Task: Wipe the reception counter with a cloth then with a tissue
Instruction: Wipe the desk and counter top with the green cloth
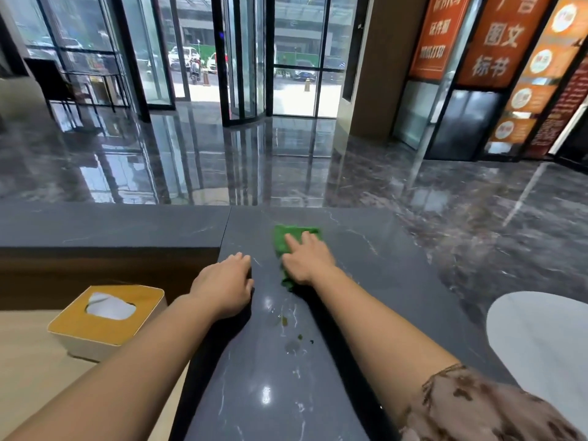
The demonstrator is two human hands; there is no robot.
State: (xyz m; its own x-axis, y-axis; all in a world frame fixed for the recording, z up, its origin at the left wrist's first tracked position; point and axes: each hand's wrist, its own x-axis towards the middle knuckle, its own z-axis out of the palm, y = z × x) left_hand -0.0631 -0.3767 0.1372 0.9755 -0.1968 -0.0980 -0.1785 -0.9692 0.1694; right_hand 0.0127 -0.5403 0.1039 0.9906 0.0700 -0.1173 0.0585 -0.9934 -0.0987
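The reception counter (366, 281) is a dark grey marbled slab running away from me. A green cloth (286, 238) lies flat on it toward the far end, and my right hand (307, 259) presses down on the cloth with fingers spread. My left hand (224, 286) rests on the counter's left edge, fingers curled over the rim, holding nothing else. Several small brownish and wet spots (292, 332) mark the surface between my forearms. A yellow-topped tissue box (106, 316) with a white tissue poking out stands on the lower wooden desk at the left.
A lower light wooden desk (28, 370) lies left of the counter. A white round surface (547, 338) sits beyond the counter's right edge. Past the far edge is a glossy dark lobby floor (286, 160) and glass doors.
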